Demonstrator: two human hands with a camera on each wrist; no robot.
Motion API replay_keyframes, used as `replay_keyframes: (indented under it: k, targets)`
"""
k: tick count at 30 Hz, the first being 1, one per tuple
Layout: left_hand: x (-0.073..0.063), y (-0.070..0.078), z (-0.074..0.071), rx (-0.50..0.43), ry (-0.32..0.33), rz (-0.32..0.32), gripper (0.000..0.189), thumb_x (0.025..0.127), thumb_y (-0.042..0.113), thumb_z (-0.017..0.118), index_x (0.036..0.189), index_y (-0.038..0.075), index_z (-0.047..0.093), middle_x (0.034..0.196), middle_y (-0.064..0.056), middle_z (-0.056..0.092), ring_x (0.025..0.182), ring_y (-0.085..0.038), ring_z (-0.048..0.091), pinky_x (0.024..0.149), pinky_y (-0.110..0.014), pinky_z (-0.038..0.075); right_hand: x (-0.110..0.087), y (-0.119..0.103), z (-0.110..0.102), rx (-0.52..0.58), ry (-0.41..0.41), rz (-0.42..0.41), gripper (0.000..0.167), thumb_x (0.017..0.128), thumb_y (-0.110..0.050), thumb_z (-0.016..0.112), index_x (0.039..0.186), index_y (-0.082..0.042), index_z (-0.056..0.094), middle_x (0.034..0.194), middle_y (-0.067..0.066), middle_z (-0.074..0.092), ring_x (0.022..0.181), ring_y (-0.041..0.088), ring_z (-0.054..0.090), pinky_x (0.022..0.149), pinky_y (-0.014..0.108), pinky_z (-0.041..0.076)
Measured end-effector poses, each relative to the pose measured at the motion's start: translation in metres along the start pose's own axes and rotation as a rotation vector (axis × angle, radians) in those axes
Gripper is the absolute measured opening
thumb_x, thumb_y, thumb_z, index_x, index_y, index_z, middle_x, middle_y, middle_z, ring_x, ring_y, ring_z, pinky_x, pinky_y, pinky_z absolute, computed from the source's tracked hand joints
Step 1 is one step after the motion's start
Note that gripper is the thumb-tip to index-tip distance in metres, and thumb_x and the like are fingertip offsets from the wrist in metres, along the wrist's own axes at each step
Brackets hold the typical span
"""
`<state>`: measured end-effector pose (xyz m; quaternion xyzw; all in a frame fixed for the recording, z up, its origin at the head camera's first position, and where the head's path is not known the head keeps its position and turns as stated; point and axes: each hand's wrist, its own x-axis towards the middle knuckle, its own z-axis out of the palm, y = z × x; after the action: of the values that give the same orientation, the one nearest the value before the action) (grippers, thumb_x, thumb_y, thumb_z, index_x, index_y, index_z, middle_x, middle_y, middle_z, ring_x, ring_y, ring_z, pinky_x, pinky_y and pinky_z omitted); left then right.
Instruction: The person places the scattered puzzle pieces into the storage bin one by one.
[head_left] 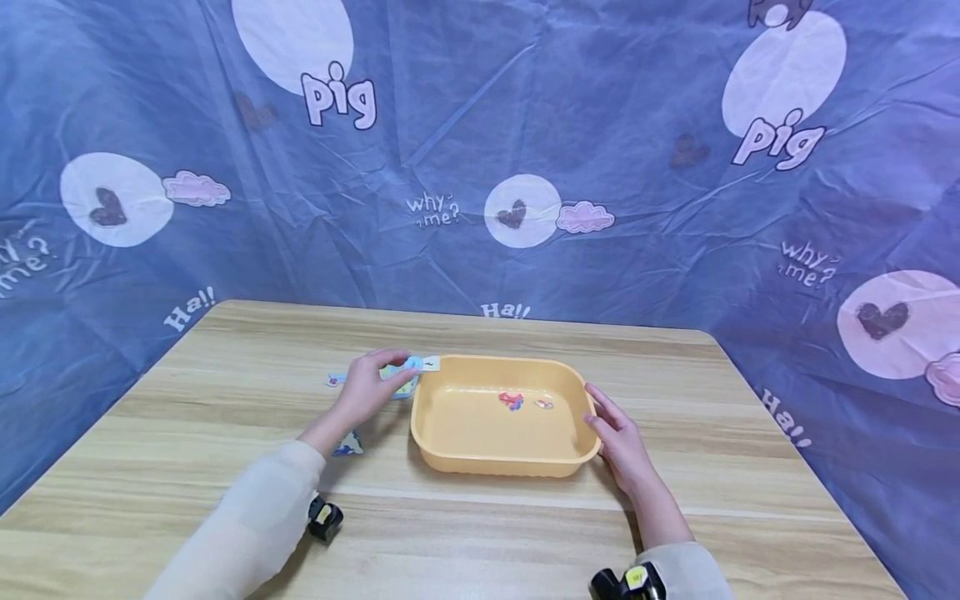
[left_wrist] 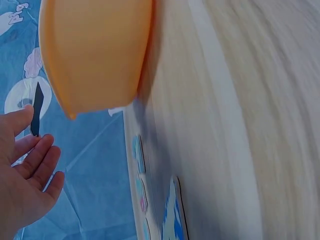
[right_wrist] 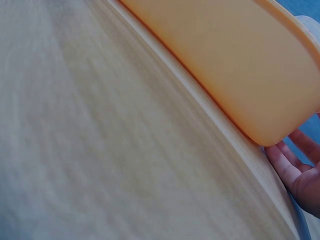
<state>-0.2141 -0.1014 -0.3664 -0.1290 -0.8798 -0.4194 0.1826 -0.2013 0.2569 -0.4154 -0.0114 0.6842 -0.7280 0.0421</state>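
Observation:
A yellow plastic basin [head_left: 495, 467] sits on the table, with a small red-and-blue piece [head_left: 512, 401] and a small pale piece [head_left: 543, 404] lying inside. Beside its back left corner, my left hand [head_left: 369, 385] pinches a thin flat piece [head_left: 431, 363], white and light blue in the head view. From the left wrist, the same piece [left_wrist: 36, 110] appears as a dark sliver between thumb and fingers. My right hand [head_left: 618, 437] grips the basin's right side, thumb at the rim; the right wrist view shows its fingers [right_wrist: 282, 162] against the outer wall low down.
Flat printed pieces lie on the table left of the basin: a blue-and-white one [head_left: 348, 443] in front, a light blue one [head_left: 335, 379] farther back, and a blue-green one [head_left: 405, 389] partly behind the left hand. A blue patterned cloth [head_left: 450, 275] hangs behind the table.

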Motion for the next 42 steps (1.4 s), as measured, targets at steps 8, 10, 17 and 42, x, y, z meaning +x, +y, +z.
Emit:
replay_keyframes:
  k: [8, 10, 17, 42]
  targets:
    - [0.005, 0.009, 0.014, -0.062, -0.007, 0.014, 0.032, 0.076, 0.017, 0.066, 0.100, -0.004, 0.061, 0.092, -0.012, 0.061, 0.088, -0.024, 0.055, 0.080, -0.040, 0.042, -0.001, -0.001, 0.000, 0.000, -0.004, -0.009, 0.053, 0.084, -0.007, 0.049, 0.134, -0.010, 0.031, 0.129, 0.018, 0.034, 0.101, 0.023, 0.048, 0.073, 0.033, 0.047]
    - [0.006, 0.012, 0.017, -0.074, -0.012, 0.022, 0.032, 0.076, 0.016, 0.066, 0.100, -0.004, 0.061, 0.091, -0.012, 0.061, 0.087, -0.024, 0.055, 0.079, -0.041, 0.042, -0.002, -0.002, 0.001, 0.002, 0.000, -0.005, 0.053, 0.084, -0.007, 0.049, 0.134, -0.010, 0.031, 0.129, 0.018, 0.034, 0.101, 0.023, 0.048, 0.073, 0.033, 0.047]
    - [0.009, 0.022, 0.027, -0.042, -0.033, 0.020, 0.031, 0.076, 0.019, 0.066, 0.100, 0.001, 0.062, 0.093, -0.010, 0.062, 0.088, -0.022, 0.055, 0.080, -0.036, 0.042, -0.003, -0.003, 0.002, 0.010, 0.005, -0.005, 0.051, 0.085, -0.005, 0.049, 0.133, -0.009, 0.032, 0.128, 0.020, 0.035, 0.101, 0.025, 0.048, 0.073, 0.034, 0.047]
    - [0.015, 0.038, 0.064, -0.044, -0.048, 0.062, 0.026, 0.076, 0.013, 0.065, 0.096, -0.004, 0.062, 0.088, -0.012, 0.062, 0.081, -0.023, 0.057, 0.074, -0.034, 0.046, -0.002, 0.001, 0.001, 0.010, -0.007, -0.029, 0.051, 0.085, -0.004, 0.048, 0.133, -0.008, 0.032, 0.125, 0.021, 0.036, 0.098, 0.022, 0.049, 0.073, 0.034, 0.047]
